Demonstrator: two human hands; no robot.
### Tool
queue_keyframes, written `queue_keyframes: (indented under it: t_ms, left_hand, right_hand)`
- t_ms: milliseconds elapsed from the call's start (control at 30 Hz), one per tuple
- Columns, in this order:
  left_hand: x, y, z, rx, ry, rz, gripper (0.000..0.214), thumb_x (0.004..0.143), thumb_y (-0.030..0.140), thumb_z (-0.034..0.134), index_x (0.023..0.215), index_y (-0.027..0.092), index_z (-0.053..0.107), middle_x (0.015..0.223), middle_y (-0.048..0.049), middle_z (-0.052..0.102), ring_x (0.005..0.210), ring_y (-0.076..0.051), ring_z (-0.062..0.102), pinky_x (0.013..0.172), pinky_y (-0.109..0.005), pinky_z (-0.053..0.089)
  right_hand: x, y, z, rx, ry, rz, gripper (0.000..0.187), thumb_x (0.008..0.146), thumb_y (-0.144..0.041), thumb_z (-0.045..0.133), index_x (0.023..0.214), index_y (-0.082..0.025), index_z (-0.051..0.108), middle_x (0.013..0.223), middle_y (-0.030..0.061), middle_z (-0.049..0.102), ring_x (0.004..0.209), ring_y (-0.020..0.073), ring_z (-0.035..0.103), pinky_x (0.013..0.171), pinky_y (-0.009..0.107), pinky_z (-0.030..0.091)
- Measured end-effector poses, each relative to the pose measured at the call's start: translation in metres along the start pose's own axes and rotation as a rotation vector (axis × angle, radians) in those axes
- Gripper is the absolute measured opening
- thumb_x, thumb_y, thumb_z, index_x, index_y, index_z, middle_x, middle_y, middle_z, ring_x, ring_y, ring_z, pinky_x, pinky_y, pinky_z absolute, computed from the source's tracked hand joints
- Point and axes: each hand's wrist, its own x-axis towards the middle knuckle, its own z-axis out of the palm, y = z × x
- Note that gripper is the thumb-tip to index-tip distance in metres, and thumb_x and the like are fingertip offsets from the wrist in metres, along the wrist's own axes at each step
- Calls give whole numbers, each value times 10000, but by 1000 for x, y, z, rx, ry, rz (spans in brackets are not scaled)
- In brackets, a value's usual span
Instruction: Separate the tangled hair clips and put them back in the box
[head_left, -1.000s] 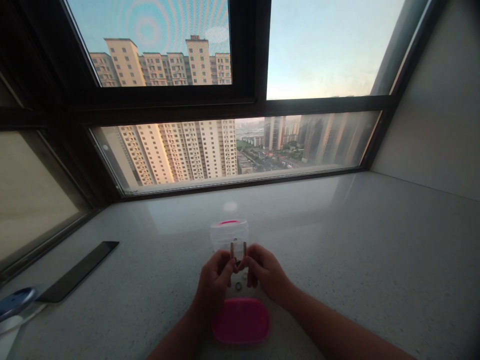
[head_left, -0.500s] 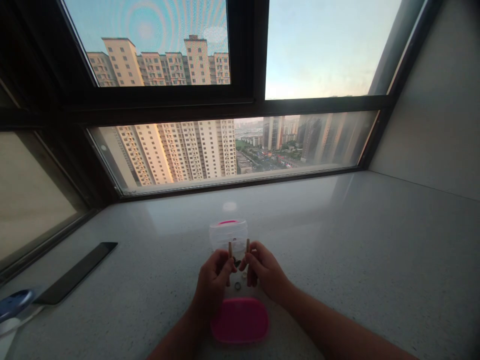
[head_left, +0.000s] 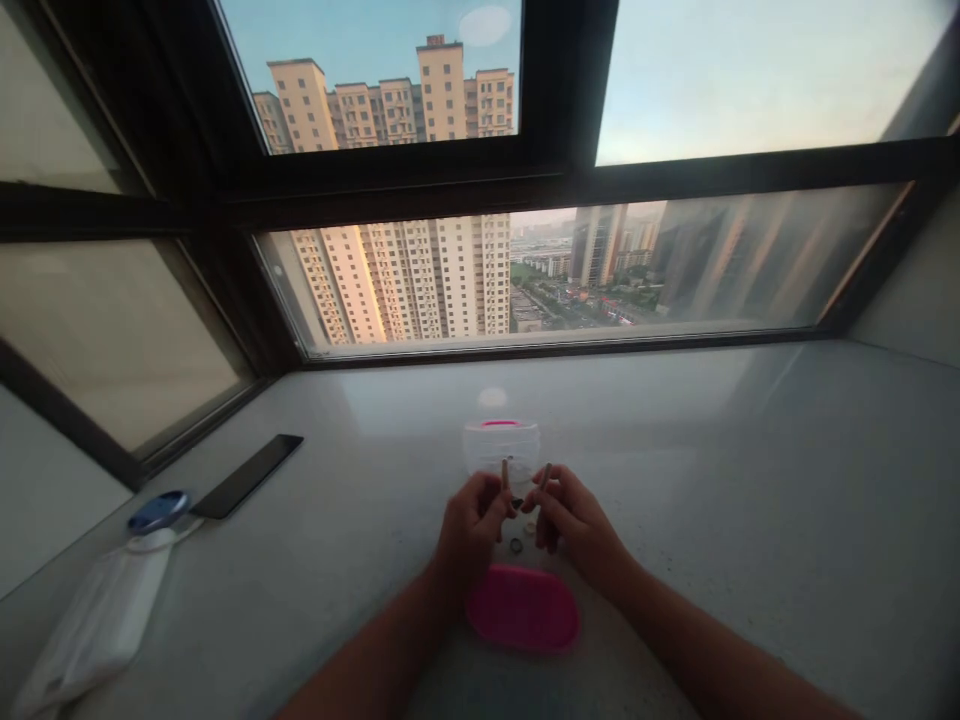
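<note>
Both my hands are raised over the pale stone sill, close together. My left hand (head_left: 469, 530) pinches a thin brownish stick (head_left: 505, 472) that points up. My right hand (head_left: 576, 520) pinches a second thin stick (head_left: 545, 475) the same way. Between and below the fingers lie small ring-like bits (head_left: 517, 545) on the sill. Just behind the hands stands a clear plastic container (head_left: 500, 445) with pink showing at its top. A pink oval lid (head_left: 523, 608) lies flat between my forearms, right under the hands.
A dark flat phone (head_left: 246, 477) lies on the sill at the left, near the window corner. A white pouch with a blue round cap (head_left: 105, 610) sits at the lower left. Dark window frames run along the back; a wall rises at the right.
The camera has swung left, so everything sits further right in view and the white pouch shows more. The two sticks have spread slightly apart at their tops; the hands hold as before.
</note>
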Motion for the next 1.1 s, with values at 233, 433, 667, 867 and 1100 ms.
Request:
queue_keyframes:
  t_ms: [233,433,667,867,1100]
  left_hand:
    - [-2,-3,1,24,44,18,166,846,322,501,825,163,544,688,-3,577,507,-84,472,452,-178,373]
    - [-2,-2,1,30,28,13,156,851,310,494,840,164,546,704,-6,578,509,-84,473,450,-177,376]
    - [0,-1,1,3,32,-5,152,837,291,488,838,159,562,700,1,584,469,-70,444,442,-177,366]
    - [1,-1,0,-53,20,-34,131,808,265,503,846,162,574,701,12,592,467,-68,446,433,-181,356]
    - [2,-2,-1,-69,5,-40,126,802,250,505,867,163,569,694,17,584,460,-67,451,435,-188,346]
  right_hand:
    - [-2,-2,-1,-39,-7,43,306,795,-432,565,938,-199,429,820,29,590,450,100,530,373,216,402]
    - [-1,-2,-2,-66,-24,31,304,809,-444,560,940,-186,469,828,36,587,459,99,523,384,220,405]
    - [-1,-2,-2,-93,-9,33,363,788,-501,561,949,-177,534,843,56,621,454,105,521,385,226,404]
    - [0,-1,-2,-60,-10,37,325,794,-459,567,952,-175,573,798,36,616,444,104,517,390,228,401]
    - [-1,-2,-1,-48,-30,27,283,835,-410,531,988,-173,542,720,-6,573,395,75,484,368,202,372]
